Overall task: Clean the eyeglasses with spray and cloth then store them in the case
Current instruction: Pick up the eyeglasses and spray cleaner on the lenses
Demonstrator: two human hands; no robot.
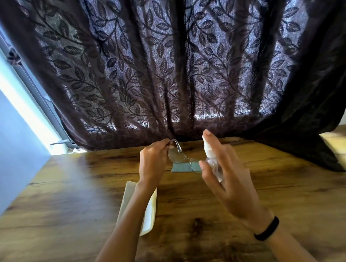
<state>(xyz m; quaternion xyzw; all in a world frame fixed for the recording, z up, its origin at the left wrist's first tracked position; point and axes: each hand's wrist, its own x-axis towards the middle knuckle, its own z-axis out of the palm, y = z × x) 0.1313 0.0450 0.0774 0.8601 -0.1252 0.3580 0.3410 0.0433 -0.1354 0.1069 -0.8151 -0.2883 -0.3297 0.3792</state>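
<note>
Pinching the eyeglasses, left fingers face the spray bottle.

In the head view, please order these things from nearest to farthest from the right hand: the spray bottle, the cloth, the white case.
1. Spray bottle: held in the right hand itself.
2. Cloth: flat on the table, just left of that hand, under the eyeglasses.
3. White case: farther left and nearer the person, beneath the left forearm.

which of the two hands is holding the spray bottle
The right hand, the one with a black wristband, grips the clear plastic spray bottle. The left hand holds the clear-lensed eyeglasses instead.
</note>
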